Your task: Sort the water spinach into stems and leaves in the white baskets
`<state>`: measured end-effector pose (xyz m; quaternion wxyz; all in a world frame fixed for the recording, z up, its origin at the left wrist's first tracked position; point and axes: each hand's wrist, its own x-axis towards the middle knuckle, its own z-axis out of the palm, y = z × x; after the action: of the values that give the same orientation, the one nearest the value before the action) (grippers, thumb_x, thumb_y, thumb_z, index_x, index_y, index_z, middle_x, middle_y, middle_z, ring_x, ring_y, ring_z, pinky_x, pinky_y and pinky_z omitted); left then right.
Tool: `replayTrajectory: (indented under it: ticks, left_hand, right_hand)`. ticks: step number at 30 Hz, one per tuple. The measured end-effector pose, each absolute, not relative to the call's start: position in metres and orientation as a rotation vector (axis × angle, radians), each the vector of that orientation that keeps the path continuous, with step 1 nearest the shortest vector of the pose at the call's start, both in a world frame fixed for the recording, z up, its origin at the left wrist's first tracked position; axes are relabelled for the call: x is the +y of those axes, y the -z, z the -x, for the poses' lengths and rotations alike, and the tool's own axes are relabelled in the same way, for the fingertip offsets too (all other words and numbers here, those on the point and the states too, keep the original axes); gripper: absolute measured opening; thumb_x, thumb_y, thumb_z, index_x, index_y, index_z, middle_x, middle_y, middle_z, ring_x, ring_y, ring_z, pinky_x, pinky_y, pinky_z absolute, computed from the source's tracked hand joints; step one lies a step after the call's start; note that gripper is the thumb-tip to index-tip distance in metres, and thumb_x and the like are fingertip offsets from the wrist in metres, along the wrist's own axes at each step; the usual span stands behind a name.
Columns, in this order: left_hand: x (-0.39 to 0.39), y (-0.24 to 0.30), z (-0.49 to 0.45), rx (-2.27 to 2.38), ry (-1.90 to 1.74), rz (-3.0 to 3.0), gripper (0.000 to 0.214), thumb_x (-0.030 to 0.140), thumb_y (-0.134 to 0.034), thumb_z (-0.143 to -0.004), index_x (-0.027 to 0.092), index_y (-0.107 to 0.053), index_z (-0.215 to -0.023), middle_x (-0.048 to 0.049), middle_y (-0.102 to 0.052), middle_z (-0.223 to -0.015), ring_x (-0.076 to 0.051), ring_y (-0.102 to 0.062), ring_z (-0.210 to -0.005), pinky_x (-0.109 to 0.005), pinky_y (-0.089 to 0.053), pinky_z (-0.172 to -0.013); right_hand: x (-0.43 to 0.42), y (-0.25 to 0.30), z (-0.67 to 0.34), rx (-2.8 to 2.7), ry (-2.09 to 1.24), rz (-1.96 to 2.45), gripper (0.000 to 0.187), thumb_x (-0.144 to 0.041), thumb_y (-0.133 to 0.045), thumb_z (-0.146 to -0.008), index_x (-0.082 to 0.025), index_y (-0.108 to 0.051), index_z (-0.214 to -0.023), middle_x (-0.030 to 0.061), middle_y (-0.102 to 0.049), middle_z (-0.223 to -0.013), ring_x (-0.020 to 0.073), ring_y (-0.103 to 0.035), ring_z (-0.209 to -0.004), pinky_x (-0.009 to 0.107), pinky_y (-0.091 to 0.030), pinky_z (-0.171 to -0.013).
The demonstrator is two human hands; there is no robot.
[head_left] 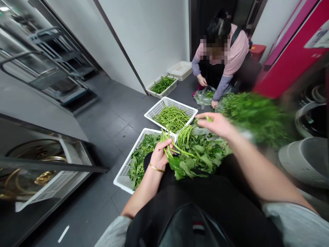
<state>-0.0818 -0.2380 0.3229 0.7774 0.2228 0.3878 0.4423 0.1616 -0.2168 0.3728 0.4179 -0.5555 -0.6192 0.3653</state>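
My left hand [161, 155], with a bracelet at its wrist, is closed around several leafy green stems [168, 144]. My right hand [218, 125] is raised to the right of it, fingers curled about a short piece of green stem [209, 119], partly hidden by the fingers. Below it lies a heap of leafy greens [205, 154] on clear plastic, close to my knees. Leaves fill a white basket [125, 171] to the left of my left hand. Beyond stands another white basket [151, 111] with cut green stems [172, 118] in it.
A co-worker [236, 51] crouches ahead, both hands at a plastic bag [203, 97]. Nearby are a tray of green pods [161, 84], a pale tray [181, 69] and a large pile of greens [254, 116]. A white bucket [303, 161] stands right, a metal shelf [64, 192] left.
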Motion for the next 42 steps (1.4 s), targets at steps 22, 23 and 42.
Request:
replayTrajectory:
  ticks: [22,23,42]
  left_hand:
    - [-0.227,-0.305,0.093,0.845,-1.203,-0.141,0.014,0.007,-0.059,-0.072,0.012,-0.051,-0.061,0.0039,-0.046,-0.047,-0.004,-0.041,-0.037,-0.014,-0.031,-0.036]
    - [-0.227,-0.305,0.094,0.83,-1.207,-0.129,0.015,0.008,-0.059,-0.072,0.012,-0.051,-0.061,0.0039,-0.046,-0.047,-0.004,-0.041,-0.038,-0.014,-0.031,-0.037]
    - [-0.227,-0.321,0.088,0.74,-1.297,-0.066,0.016,0.006,-0.054,-0.075,0.011,-0.05,-0.061,0.0034,-0.048,-0.05,-0.002,-0.04,-0.037,-0.011,-0.029,-0.035]
  right_hand:
    - [-0.244,-0.324,-0.122,-1.81,-1.709,1.123,0.037,-0.047,-0.052,-0.081,-0.014,-0.064,-0.07,-0.007,-0.037,-0.045,0.0057,-0.029,-0.041,0.02,-0.024,-0.043]
    - [-0.245,-0.32,-0.123,-1.673,-1.81,1.101,0.039,-0.051,-0.054,-0.079,-0.014,-0.063,-0.068,-0.0077,-0.035,-0.044,0.005,-0.027,-0.04,0.02,-0.023,-0.042]
    - [-0.28,-0.322,-0.13,-2.169,-0.394,1.442,0.027,-0.037,-0.052,-0.087,-0.019,-0.069,-0.077,0.0055,-0.07,-0.077,0.0156,-0.063,-0.067,0.024,-0.043,-0.063]
